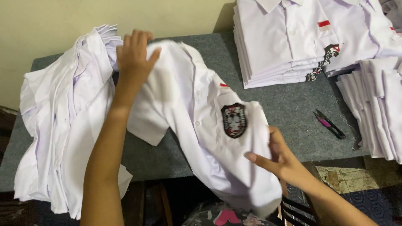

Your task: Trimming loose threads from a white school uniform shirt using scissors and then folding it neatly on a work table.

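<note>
Head view — loose pile of white shirts (54,125) on the grey table (293,109); left hand (134,56) clutches the white shirt (201,125) at its shoulder, right hand (278,157) pinches its hem — scissors (329,124) lie beyond.

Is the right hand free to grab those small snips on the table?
Probably not at once: the right hand grips the white shirt. The snips lie uncovered on the grey table nearby.

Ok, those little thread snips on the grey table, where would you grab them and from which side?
Take the thread snips by the pink and black handle end toward the table's back, coming from above. They lie flat on the grey table, apart from the stacked shirts; the dark tips point at the near edge.
</note>
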